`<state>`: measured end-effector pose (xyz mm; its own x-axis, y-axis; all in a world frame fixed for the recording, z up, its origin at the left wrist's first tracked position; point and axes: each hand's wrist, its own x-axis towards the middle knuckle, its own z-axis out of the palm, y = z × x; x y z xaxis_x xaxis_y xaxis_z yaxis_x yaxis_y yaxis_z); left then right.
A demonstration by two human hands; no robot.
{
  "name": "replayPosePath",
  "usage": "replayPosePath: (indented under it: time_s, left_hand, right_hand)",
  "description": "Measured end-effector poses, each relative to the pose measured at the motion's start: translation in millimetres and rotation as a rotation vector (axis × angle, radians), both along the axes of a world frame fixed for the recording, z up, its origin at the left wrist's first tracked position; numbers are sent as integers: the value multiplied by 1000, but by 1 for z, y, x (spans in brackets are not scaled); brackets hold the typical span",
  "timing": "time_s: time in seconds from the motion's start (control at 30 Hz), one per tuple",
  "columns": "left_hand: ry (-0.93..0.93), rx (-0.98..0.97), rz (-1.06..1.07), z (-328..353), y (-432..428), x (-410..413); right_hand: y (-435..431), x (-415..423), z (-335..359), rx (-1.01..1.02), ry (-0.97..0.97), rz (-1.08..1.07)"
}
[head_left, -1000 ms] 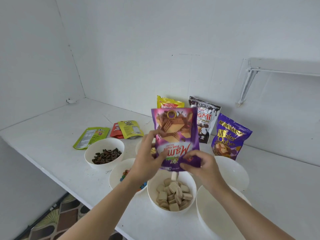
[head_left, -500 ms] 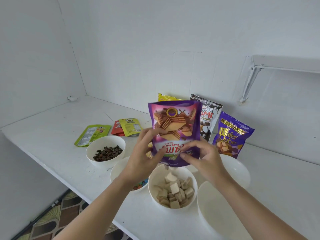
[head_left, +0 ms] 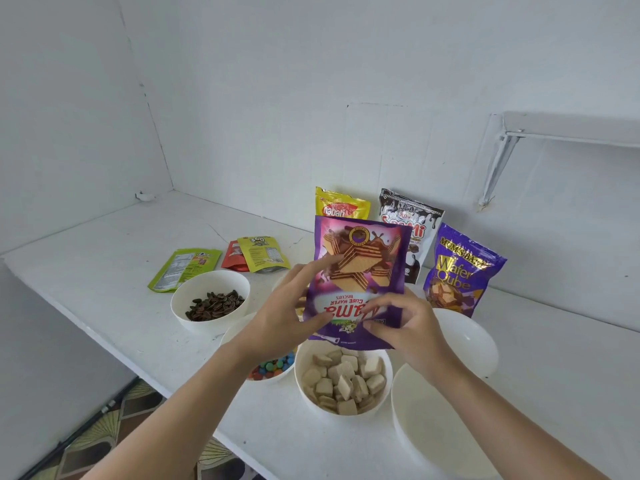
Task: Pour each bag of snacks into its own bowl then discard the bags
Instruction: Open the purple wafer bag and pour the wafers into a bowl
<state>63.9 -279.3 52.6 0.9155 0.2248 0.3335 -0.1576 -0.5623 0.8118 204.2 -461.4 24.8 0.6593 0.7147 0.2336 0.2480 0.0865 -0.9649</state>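
1. The purple bag [head_left: 360,282] hangs upside down in the air. Its open end is just above the wafer bowl [head_left: 311,403], which is heaped with pale wafer cubes. The bag looks flat, so I think it is almost empty.
2. Give the bag a small shake and squeeze it from the top down, so no cube hides in a corner. Keep the open end right over the bowl so nothing falls on the worktop [head_left: 104,254].
3. Your left hand [head_left: 280,317] holds the bag's left edge. One finger lies long across the front and the thumb presses lower down. The other fingers are hidden behind the bag.
4. Your right hand [head_left: 405,327] pinches the bag low on its right side, with the fingers curled tight on it.
5. Both arms reach forward from the near edge. Your left wrist is over the candy bowl [head_left: 239,337]. Your right wrist is over the near empty bowl [head_left: 433,427]. Lift your arms, do not drag them, or you may bump a bowl.
6. The seed bowl [head_left: 180,306] sits to the left, and the far empty bowl [head_left: 478,341] sits to the right.
7. Three full bags stand by the wall: the yellow bag [head_left: 341,207], the black bag [head_left: 412,220] and the dark purple bag [head_left: 464,271].
8. The flat bags [head_left: 183,268] lie further left. They look empty, so that may be a good spot for this bag too.
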Motion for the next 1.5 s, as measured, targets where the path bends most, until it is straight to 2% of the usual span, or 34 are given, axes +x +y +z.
replayPosePath:
  time_s: [0.07,0.2,0.33,0.4,0.57,0.67,0.83,0.87,0.97,1.03,1.17,1.33,1.5]
  left_hand:
    - [-42,-40,-28,11,-3,0]
    - [-106,-301,-50,30,-6,1]
    - [-179,-267,-22,28,-9,3]
    - [-210,-330,0,23,-12,4]
    - [-250,-350,87,10,-19,9]
    - [-310,-357,154,11,-21,13]
    - [-321,-430,123,16,-19,15]
    - [-308,-441,122,16,-18,15]
    - [-233,-460,130,17,-12,13]
    - [-193,-397,124,19,-6,13]
    - [-148,-109,123,29,8,12]
    - [-227,243,77,48,18,11]
    - [-281,352,117,58,23,16]
  right_hand:
    - [1,-1,6,47,53,2]
    - [3,1,9,41,38,3]
    - [5,5,0,-92,-169,60]
    - [4,4,-5,-141,-174,94]
    - [7,-6,13,74,-46,89]
    - [12,-6,26,150,-159,18]
    - [14,-2,20,98,-328,-71]
    - [13,-2,18,101,-305,-56]
    - [11,-6,22,215,-35,36]
    - [11,-6,28,237,14,31]
    - [9,4,39,191,-56,65]
    - [4,17,58,50,-309,121]
    - [11,30,65,12,-499,131]
